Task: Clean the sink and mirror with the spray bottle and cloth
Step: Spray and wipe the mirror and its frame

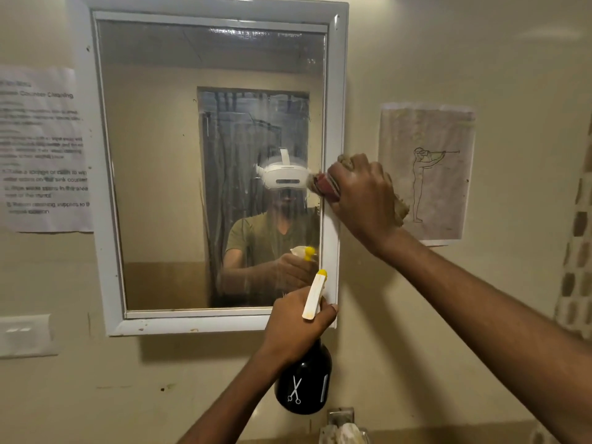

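Note:
A white-framed mirror (166, 187) hangs on the beige wall, its glass streaked and hazy. My right hand (362, 200) grips a tan and red cloth (326, 185) and presses it against the mirror's right edge, about halfway up. My left hand (294, 325) holds a black spray bottle (304, 382) by its neck, below the mirror's lower right corner. The bottle has a white trigger head with a yellow nozzle tip (321, 273) pointing up at the glass. The sink is out of view.
A printed instruction sheet (45, 149) is taped left of the mirror, and a line drawing on paper (426, 171) right of it. A white switch plate (25, 334) sits low left. A metal fixture (341, 418) shows at the bottom edge.

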`<move>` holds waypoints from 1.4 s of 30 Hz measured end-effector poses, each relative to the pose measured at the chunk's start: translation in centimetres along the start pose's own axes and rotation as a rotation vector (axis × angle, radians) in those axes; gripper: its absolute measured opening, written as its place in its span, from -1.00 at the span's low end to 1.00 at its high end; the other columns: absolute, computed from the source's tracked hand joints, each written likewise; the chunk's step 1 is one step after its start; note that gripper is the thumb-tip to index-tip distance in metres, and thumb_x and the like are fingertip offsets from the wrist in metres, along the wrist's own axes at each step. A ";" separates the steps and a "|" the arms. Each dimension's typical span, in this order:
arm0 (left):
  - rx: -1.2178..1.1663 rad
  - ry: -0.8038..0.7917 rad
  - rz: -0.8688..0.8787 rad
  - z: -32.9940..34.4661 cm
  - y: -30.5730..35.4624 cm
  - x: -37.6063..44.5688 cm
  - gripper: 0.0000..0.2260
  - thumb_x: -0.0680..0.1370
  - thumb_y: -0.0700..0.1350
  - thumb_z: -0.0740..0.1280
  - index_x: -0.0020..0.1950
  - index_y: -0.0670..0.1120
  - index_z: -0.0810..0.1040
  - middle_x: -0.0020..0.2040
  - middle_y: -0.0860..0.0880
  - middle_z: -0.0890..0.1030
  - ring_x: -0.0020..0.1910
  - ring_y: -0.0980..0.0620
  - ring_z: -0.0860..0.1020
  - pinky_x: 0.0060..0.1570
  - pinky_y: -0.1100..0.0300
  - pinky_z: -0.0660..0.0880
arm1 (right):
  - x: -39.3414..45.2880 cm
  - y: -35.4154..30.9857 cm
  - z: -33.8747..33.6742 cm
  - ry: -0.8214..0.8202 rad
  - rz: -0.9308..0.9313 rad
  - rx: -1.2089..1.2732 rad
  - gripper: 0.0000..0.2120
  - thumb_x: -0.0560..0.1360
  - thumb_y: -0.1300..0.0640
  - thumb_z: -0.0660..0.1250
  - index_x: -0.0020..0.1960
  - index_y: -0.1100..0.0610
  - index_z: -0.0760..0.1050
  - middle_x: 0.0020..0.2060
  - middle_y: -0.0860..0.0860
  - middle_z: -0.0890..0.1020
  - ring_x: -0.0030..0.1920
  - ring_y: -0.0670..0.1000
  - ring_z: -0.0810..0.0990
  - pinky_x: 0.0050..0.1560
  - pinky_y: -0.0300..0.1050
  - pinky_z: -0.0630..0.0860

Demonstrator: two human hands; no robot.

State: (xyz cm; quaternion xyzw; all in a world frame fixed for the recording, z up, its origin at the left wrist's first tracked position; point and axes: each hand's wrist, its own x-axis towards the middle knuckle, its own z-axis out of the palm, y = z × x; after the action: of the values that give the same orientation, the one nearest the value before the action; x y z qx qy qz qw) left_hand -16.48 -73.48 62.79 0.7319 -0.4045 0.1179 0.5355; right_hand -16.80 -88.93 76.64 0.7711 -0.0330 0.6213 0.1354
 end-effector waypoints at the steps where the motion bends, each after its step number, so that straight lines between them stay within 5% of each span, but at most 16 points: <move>1: -0.006 -0.011 0.001 0.1 -0.3 -0.2 -0.68 0.39 0.08 0.30 -0.23 -0.21 0.54 -0.30 -0.15 0.63 -0.33 -0.02 0.53 -0.23 0.10 0.50 | -1.8 -0.1 0.4 -0.010 -0.005 0.012 -0.80 0.52 0.02 0.34 0.02 0.15 0.52 -0.05 0.19 0.55 -0.14 0.18 0.53 -0.19 0.00 0.45; 4: -0.012 -0.125 0.016 0.2 -1.2 -1.0 -0.75 0.40 0.05 0.34 -0.26 -0.15 0.50 -0.33 -0.08 0.57 -0.37 0.11 0.46 -0.29 0.27 0.39 | -7.7 -0.6 1.3 -0.113 -0.015 0.055 -0.76 0.56 -0.05 0.24 -0.03 0.12 0.51 -0.10 0.15 0.55 -0.15 0.16 0.51 -0.19 0.01 0.47; 9: -0.019 -0.169 -0.001 1.0 -1.8 -1.9 -0.77 0.39 0.04 0.33 -0.28 -0.12 0.49 -0.39 0.03 0.53 -0.39 0.13 0.45 -0.32 0.32 0.37 | -9.7 -0.3 1.2 -0.207 -0.072 0.066 -0.79 0.47 0.02 0.38 0.00 0.14 0.53 -0.10 0.17 0.56 -0.17 0.20 0.55 -0.17 0.04 0.50; 13: 0.008 -0.140 -0.045 1.6 -3.0 -2.2 -0.64 0.35 0.12 0.29 -0.29 -0.20 0.50 -0.36 -0.14 0.61 -0.34 -0.08 0.54 -0.22 0.03 0.47 | -4.1 -0.3 0.6 -0.082 -0.005 0.057 -0.77 0.50 -0.01 0.29 0.03 0.13 0.51 -0.06 0.17 0.55 -0.15 0.18 0.54 -0.17 0.07 0.51; 16: -0.056 -0.189 -0.035 1.8 -3.6 -2.7 -0.72 0.38 0.09 0.34 -0.26 -0.14 0.49 -0.39 0.02 0.54 -0.39 0.10 0.47 -0.28 0.20 0.42 | -2.5 -0.6 0.7 -0.006 0.051 0.052 -0.79 0.44 0.09 0.41 0.03 0.15 0.53 -0.07 0.19 0.56 -0.17 0.19 0.54 -0.19 0.05 0.51; 24: -0.126 -0.221 -0.052 2.3 -5.0 -4.9 -0.84 0.41 -0.05 0.37 -0.25 -0.13 0.52 -0.39 0.09 0.51 -0.40 0.17 0.45 -0.31 0.32 0.39 | -17.0 -2.0 2.5 -0.196 -0.030 0.059 -0.68 0.58 -0.11 0.14 -0.08 0.09 0.54 -0.12 0.11 0.58 -0.20 0.15 0.53 -0.21 -0.02 0.45; 30: -0.063 -0.221 -0.091 2.5 -6.1 -5.8 -0.81 0.38 0.03 0.38 -0.25 -0.09 0.54 -0.35 0.06 0.54 -0.36 0.19 0.47 -0.30 0.39 0.36 | -15.4 -1.7 2.3 -0.196 -0.026 0.046 -0.76 0.49 -0.09 0.29 -0.06 0.09 0.54 -0.14 0.12 0.59 -0.21 0.16 0.55 -0.20 -0.01 0.47; 36: -0.091 -0.158 -0.107 2.8 -6.1 -5.0 -0.69 0.38 0.08 0.34 -0.31 -0.18 0.49 -0.37 -0.16 0.55 -0.41 0.12 0.44 -0.31 0.22 0.37 | -7.0 -1.7 1.2 -0.021 0.146 0.082 -0.77 0.41 0.06 0.44 0.01 0.14 0.55 -0.11 0.17 0.56 -0.19 0.17 0.53 -0.18 -0.06 0.40; 42: -0.119 -0.235 -0.104 2.7 -6.9 -5.5 -0.78 0.39 0.05 0.39 -0.25 -0.11 0.52 -0.37 0.04 0.52 -0.36 0.13 0.47 -0.28 0.28 0.40 | -17.5 -2.0 2.9 -0.170 0.157 0.180 -0.73 0.45 -0.01 0.43 0.02 0.10 0.46 -0.12 0.13 0.55 -0.20 0.15 0.53 -0.21 -0.02 0.49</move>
State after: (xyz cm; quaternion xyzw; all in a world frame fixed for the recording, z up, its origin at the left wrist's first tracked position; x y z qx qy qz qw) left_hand -15.84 -72.62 53.63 0.7278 -0.4321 -0.0208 0.5322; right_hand -17.56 -89.83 58.78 0.8251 -0.0489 0.5627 0.0132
